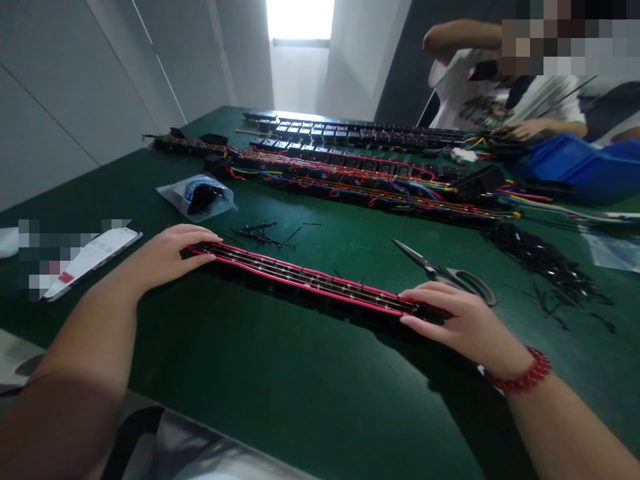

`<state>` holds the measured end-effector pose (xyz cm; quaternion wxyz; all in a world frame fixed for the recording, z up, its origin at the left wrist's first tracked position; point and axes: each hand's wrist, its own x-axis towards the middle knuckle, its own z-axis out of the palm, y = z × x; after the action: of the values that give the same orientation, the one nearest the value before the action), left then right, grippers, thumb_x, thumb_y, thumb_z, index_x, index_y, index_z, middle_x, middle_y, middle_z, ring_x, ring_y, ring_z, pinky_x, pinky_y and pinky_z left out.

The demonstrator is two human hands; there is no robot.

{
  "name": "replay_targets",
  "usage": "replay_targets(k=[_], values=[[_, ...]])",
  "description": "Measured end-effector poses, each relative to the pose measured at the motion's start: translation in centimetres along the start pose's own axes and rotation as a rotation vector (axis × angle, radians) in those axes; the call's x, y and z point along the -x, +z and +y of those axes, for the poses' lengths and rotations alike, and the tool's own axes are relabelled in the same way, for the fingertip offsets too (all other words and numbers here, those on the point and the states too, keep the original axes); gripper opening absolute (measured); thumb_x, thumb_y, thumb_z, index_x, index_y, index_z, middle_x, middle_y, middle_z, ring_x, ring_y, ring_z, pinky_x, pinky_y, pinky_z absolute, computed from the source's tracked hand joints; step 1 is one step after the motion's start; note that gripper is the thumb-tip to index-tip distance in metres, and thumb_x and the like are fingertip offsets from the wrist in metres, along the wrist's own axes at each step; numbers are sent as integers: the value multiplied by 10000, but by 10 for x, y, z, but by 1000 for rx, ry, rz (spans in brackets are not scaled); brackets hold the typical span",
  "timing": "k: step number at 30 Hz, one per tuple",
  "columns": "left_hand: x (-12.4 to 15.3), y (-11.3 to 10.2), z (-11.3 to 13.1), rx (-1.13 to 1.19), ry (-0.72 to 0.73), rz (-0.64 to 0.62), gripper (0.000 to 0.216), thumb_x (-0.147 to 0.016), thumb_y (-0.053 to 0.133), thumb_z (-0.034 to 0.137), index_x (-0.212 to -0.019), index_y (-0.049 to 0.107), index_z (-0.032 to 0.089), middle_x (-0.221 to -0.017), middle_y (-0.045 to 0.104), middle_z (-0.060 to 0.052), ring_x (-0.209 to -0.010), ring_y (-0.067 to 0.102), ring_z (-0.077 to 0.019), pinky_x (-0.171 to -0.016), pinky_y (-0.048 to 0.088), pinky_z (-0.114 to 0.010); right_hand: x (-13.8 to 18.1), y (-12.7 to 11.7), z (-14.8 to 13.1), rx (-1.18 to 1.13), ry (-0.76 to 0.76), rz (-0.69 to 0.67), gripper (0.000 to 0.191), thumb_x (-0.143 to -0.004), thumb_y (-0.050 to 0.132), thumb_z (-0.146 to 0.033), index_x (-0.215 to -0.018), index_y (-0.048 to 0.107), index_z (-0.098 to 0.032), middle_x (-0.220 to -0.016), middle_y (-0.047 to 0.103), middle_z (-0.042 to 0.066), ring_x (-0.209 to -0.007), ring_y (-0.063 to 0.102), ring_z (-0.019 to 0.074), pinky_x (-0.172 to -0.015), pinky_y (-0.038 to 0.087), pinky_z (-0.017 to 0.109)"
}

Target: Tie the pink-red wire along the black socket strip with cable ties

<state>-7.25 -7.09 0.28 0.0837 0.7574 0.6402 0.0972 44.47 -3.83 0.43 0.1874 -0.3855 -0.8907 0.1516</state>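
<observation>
A long black strip assembly (307, 283) with red wires and bare metal rods along its top lies across the green table in front of me. My left hand (173, 257) grips its left end, thumb on the near side and fingers on the far side. At the other end, my right hand (453, 313) holds it the same way. Just beyond my right hand lies a pair of scissors (445, 272), blades pointing left. Several loose black cable ties (265, 233) are scattered behind the strip near my left hand.
Wired black strips (350, 177) run across the table's far side. An open plastic bag (200, 197) sits at left, near a phone-like white object (93, 263). On the right are a pile of black ties (545, 260) and a blue bin (585, 163). Another person (530, 93) works behind.
</observation>
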Motion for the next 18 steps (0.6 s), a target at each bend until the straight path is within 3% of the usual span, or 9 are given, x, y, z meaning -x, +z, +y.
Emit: replay_targets(k=[7,10,14,16,18], values=[[6,5,-13,20,-72,110,445,-847,577,555,-1194,657,287,-1257,633,-41,-1181,578,-285,-1090,448,-465,-2,2,1,-15,-13,-2,338,-858,657,-472,-1040,742,-201,-950,734,83,-807,718,207,-721,621,329],[5,-2,-2,36,-73,139,415,-864,555,517,-1181,662,272,-1252,639,-44,-1172,586,-279,-1056,480,-454,-2,2,2,-7,-23,14,320,-855,667,-453,-1050,739,-209,-957,734,75,-807,719,203,-719,621,319],[3,-31,26,1,-41,240,420,-892,516,540,-1116,693,231,-1194,666,-62,-1159,596,-286,-1030,492,-489,-2,2,3,-2,-31,19,298,-864,663,-434,-1054,735,-217,-963,738,66,-800,722,194,-706,623,300],[16,-42,38,-6,-66,310,436,-931,448,554,-1154,671,253,-1182,664,-43,-1123,617,-268,-1004,509,-482,-2,1,2,0,-38,24,291,-866,662,-428,-1055,733,-220,-969,740,64,-802,725,191,-706,624,291],[50,-41,45,-3,-89,289,471,-915,439,599,-1146,672,260,-1079,699,-34,-1095,639,-276,-944,549,-463,-3,1,2,0,-53,34,290,-868,660,-433,-1056,731,-223,-969,742,62,-799,728,189,-702,626,285]])
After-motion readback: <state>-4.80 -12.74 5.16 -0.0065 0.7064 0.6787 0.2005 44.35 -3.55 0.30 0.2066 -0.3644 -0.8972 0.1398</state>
